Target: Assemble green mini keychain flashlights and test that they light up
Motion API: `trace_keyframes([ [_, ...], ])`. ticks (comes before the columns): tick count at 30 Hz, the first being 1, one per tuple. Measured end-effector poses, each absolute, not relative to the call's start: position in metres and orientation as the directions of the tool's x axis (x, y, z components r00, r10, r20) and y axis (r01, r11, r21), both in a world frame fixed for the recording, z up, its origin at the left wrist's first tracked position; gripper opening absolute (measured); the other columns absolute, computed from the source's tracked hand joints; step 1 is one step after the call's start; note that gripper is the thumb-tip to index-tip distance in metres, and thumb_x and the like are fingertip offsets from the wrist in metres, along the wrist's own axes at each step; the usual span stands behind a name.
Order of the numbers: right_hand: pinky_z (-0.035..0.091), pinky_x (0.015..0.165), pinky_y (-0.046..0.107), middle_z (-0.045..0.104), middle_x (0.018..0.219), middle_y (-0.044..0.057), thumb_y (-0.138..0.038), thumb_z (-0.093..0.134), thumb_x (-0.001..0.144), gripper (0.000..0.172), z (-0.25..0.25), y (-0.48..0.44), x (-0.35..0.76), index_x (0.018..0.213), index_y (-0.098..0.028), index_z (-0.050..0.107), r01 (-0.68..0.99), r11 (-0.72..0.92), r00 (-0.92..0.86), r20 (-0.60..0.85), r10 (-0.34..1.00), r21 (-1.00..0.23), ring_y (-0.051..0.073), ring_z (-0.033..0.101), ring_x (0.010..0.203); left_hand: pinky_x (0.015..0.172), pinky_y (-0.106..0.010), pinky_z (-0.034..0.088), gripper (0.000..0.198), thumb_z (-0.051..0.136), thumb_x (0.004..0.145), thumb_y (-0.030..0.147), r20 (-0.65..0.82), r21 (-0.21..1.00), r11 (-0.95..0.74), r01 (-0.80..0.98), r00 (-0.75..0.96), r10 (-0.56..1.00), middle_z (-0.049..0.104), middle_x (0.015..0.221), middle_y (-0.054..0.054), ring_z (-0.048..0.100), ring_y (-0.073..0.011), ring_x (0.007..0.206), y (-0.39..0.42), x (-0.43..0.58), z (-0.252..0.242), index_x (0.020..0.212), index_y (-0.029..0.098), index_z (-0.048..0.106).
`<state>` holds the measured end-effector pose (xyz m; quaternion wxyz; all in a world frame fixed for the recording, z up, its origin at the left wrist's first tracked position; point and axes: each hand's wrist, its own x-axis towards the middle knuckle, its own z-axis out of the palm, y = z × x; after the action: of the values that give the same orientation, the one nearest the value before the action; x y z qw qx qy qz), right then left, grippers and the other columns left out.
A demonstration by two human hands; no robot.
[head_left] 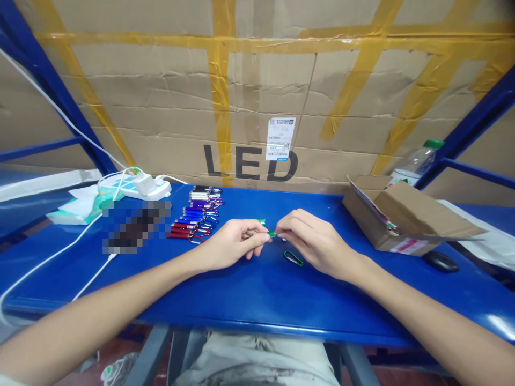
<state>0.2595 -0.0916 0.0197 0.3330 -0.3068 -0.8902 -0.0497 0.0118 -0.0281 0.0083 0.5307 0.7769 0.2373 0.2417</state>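
Left hand point(235, 244): your thumb and fingers pinch a small green piece point(271, 234) at frame centre | Right hand point(316, 240): your fingertips are gathered at its right end, exact grip I cannot tell | Green carabiner point(293, 261): on blue table point(241, 305), below centre | Coloured pen lights point(193, 214): lined up, left of centre

Desk point(241, 300), blue, glossy. At left: white power strip point(161, 190); tissue packet point(76, 210); white cables point(86, 229); one dark item point(137, 230), pixelated. Left of centre: column of slim metallic tubes point(193, 213) with carabiner clips, black, silver, purple, blue, red. Centre: loose green carabiner point(293, 261); slender green piece point(262, 221). Right: opened cardboard box point(364, 225); black computer mouse point(441, 261).
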Motion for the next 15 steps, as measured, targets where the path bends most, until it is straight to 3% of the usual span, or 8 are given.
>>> trace_keyframes([
  [4,0.055,0.081,0.038,0.069,0.105,0.010,-0.018,0.051,0.113,0.012,0.0191,-0.0904,0.2585,0.119,-0.023,0.060,0.584,0.803,-0.586,0.625,0.516,-0.114,0.024,0.065,0.096,0.064,-0.024,0.052,0.025,0.064,0.106,0.040,0.245,0.810,-0.546,0.214,0.721,0.648,0.071,0.076,0.001,0.065,-0.0131,0.062,-0.0295,0.0097,0.0056,0.105,0.017,0.072],
  [8,0.055,0.083,0.037,0.069,0.105,0.010,-0.019,0.053,0.113,0.009,0.0169,-0.0892,0.2570,0.118,-0.022,0.060,0.584,0.802,-0.570,0.641,0.515,-0.125,0.024,0.066,0.095,0.085,-0.030,0.058,0.022,0.063,0.109,0.035,0.467,0.526,-0.814,0.246,0.716,0.518,0.081,0.100,-0.006,0.076,-0.0202,0.088,-0.0286,0.0055,0.0048,0.116,0.019,0.076],
  [11,0.054,0.083,0.035,0.069,0.103,0.008,-0.020,0.055,0.113,0.007,0.0157,-0.0898,0.2562,0.116,-0.022,0.060,0.582,0.784,-0.528,0.632,0.567,-0.217,0.022,0.065,0.094,0.093,-0.031,0.058,0.023,0.061,0.111,0.033,0.556,0.384,-0.894,0.229,0.716,0.423,0.082,0.116,-0.009,0.078,-0.0233,0.103,-0.0287,0.0034,0.0040,0.121,0.018,0.074],
  [15,0.053,0.082,0.033,0.070,0.100,0.006,-0.024,0.059,0.112,0.006,0.0160,-0.0911,0.2542,0.110,-0.022,0.064,0.559,0.729,-0.439,0.605,0.665,-0.395,0.020,0.065,0.089,0.090,-0.030,0.060,0.023,0.057,0.113,0.032,0.635,0.225,-0.950,0.217,0.707,0.312,0.081,0.111,-0.009,0.079,-0.0213,0.099,-0.0282,0.0023,0.0031,0.122,0.016,0.071],
])
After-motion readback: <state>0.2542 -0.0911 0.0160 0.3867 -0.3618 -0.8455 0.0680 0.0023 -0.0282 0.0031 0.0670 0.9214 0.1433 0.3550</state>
